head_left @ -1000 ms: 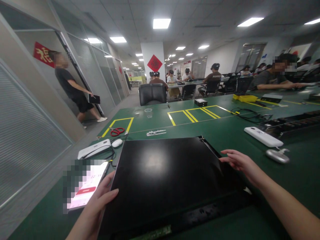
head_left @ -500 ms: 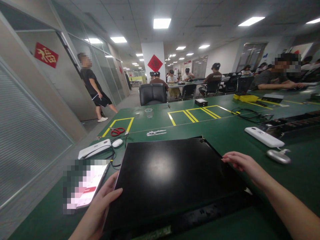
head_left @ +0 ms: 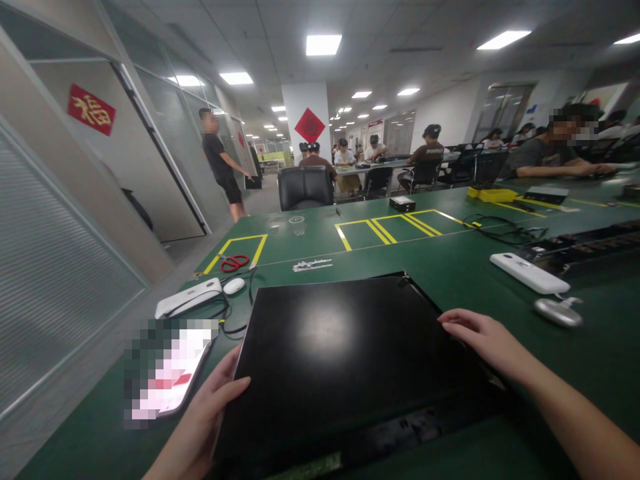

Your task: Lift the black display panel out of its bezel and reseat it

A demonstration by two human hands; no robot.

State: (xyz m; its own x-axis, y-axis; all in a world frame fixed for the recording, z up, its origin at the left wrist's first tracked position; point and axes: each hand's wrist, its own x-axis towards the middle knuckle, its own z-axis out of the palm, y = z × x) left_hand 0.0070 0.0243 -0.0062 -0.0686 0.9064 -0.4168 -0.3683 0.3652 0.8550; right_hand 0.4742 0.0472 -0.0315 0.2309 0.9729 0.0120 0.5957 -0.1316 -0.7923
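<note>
A glossy black display panel (head_left: 330, 360) lies in front of me, with a ceiling light reflected in it. Along its near edge runs a strip of green circuit board (head_left: 305, 467). A dark frame or backing (head_left: 415, 283) shows past its far right corner and right side. My left hand (head_left: 217, 393) is closed on the panel's left edge, thumb on top and fingers partly hidden beneath. At the right edge, my right hand (head_left: 475, 333) has its fingers bent together, pinching the rim; the fingertips are partly hidden.
Left of the panel lie a lit phone (head_left: 175, 373), a white device (head_left: 190, 298) with cables, a white mouse-like piece (head_left: 234, 286) and red scissors (head_left: 234, 263). A clear cup (head_left: 297, 225) stands farther back. To the right are a white power bank (head_left: 529, 273) and a silver device (head_left: 559, 312).
The panel's left edge has shifted slightly right, my left hand with it. My right hand has moved a little left, closer over the rim. A person walking at the left has moved farther away.
</note>
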